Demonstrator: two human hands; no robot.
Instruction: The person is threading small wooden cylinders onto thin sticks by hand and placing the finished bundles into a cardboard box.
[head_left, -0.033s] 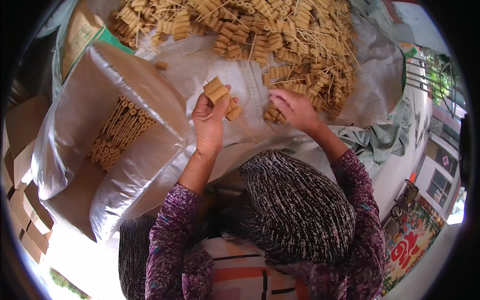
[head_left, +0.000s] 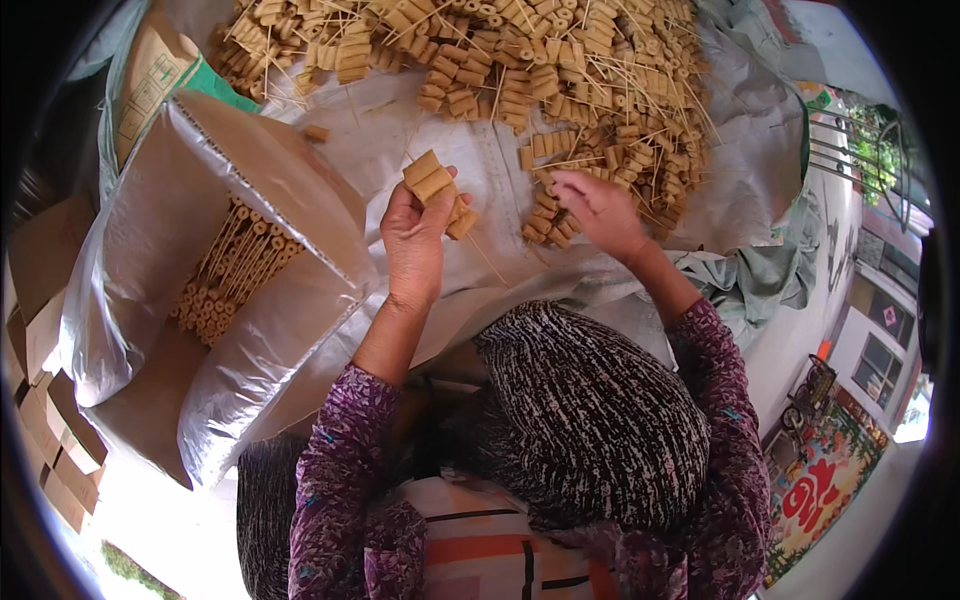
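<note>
My left hand is raised over the white sheet and grips a small bunch of thin skewers threaded with tan cylindrical pieces. My right hand lies palm down on the near edge of the big pile of the same skewers. Its fingers are curled over a few pieces, and whether they grip one is hidden. To the left, a box lined with a clear plastic bag holds stacked skewers.
Folded cardboard pieces lie at the far left. A printed paper bag sits behind the box. Grey-green cloth bunches at the right of the sheet. My patterned lap and sleeves fill the lower middle.
</note>
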